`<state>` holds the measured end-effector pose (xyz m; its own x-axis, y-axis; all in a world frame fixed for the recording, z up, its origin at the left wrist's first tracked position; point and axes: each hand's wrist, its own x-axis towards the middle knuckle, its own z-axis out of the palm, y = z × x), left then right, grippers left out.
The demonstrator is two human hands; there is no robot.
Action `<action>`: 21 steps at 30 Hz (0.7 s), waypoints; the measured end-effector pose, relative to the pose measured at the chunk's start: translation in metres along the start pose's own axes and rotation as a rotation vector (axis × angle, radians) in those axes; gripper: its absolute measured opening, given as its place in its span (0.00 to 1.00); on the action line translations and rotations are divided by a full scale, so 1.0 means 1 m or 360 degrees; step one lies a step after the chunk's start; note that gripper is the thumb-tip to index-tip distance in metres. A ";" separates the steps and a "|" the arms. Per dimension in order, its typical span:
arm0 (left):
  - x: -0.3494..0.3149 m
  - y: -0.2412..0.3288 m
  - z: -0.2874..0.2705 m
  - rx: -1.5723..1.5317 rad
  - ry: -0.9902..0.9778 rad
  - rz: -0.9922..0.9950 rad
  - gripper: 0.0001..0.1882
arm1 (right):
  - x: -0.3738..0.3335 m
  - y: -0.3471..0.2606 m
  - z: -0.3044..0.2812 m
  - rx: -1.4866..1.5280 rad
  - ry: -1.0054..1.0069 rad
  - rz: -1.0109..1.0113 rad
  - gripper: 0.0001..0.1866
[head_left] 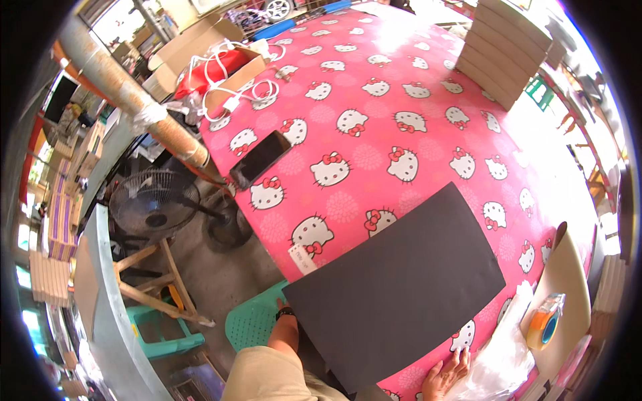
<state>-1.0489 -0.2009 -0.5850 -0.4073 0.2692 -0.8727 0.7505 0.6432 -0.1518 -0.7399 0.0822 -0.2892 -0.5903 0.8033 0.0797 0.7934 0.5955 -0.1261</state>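
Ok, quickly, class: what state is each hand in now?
Left hand: at the black sheet's edge, partly hidden; grip cannot be told.
Right hand: open, beside the clear plastic.

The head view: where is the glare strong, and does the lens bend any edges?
In the head view, glare washes out the pink tablecloth at its far end and along its right side; in the same head view, the black sheet looks dark, without strong glare; toward the head view's left rim, the grey strip looks curved, probably by the fisheye lens.
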 end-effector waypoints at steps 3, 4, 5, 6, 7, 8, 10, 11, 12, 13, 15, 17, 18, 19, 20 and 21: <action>0.015 -0.014 0.005 -0.0031 -0.0052 0.0056 0.23 | -0.004 -0.002 0.004 -0.0011 0.0056 0.0016 0.26; 0.017 -0.022 -0.001 -0.0074 -0.0060 0.0073 0.22 | -0.006 -0.002 0.009 -0.0035 0.0117 0.0036 0.22; 0.025 -0.030 -0.002 -0.0110 -0.0061 0.0094 0.22 | -0.009 -0.004 0.010 -0.0001 0.0118 0.0066 0.23; 0.035 -0.040 -0.004 -0.0149 -0.0056 0.0119 0.22 | -0.010 -0.006 0.009 0.0031 0.0120 0.0099 0.24; 0.044 -0.051 -0.002 -0.0225 -0.0029 0.0133 0.22 | -0.006 -0.010 0.009 0.0073 0.0149 0.0077 0.24; 0.058 -0.061 -0.009 -0.0263 0.0008 0.0180 0.21 | -0.007 -0.013 0.007 0.0104 0.0211 0.0108 0.24; 0.082 -0.078 -0.023 -0.0375 0.0104 0.0300 0.21 | -0.012 -0.011 0.007 0.0107 0.0317 0.0117 0.25; 0.092 -0.088 -0.025 -0.0463 0.0155 0.0363 0.21 | -0.011 -0.025 0.003 -0.0074 0.0454 0.0106 0.25; 0.100 -0.094 -0.027 -0.0581 0.0212 0.0446 0.20 | -0.011 -0.034 -0.005 -0.0291 0.0568 0.0082 0.24; 0.105 -0.092 -0.036 -0.0718 0.0264 0.0557 0.20 | -0.013 -0.036 -0.004 -0.0368 0.0696 0.0106 0.22; 0.094 -0.102 -0.044 -0.0928 0.0270 0.0766 0.18 | -0.041 -0.059 0.035 -0.0397 0.0716 0.0302 0.19; 0.076 -0.105 -0.053 -0.1158 0.0264 0.1013 0.16 | -0.051 -0.104 0.035 -0.0188 0.0626 0.0441 0.17; 0.064 -0.106 -0.057 -0.1179 0.0297 0.1084 0.16 | -0.057 -0.123 0.029 0.0030 0.0546 0.0465 0.15; 0.056 -0.110 -0.054 -0.1178 0.0320 0.1152 0.16 | -0.065 -0.128 0.037 0.0065 0.0755 0.0500 0.14; 0.048 -0.112 -0.050 -0.1182 0.0342 0.1216 0.16 | -0.070 -0.128 0.046 0.0096 0.0964 0.0522 0.14; 0.039 -0.119 -0.043 -0.1191 0.0454 0.1225 0.17 | -0.069 -0.134 0.050 0.0134 0.0972 0.0514 0.14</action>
<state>-1.1767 -0.2365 -0.5809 -0.1447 0.8761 -0.4598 0.3903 0.4776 0.7872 -0.8127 -0.0531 -0.3273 -0.1174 0.8174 0.5640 0.8864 0.3424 -0.3117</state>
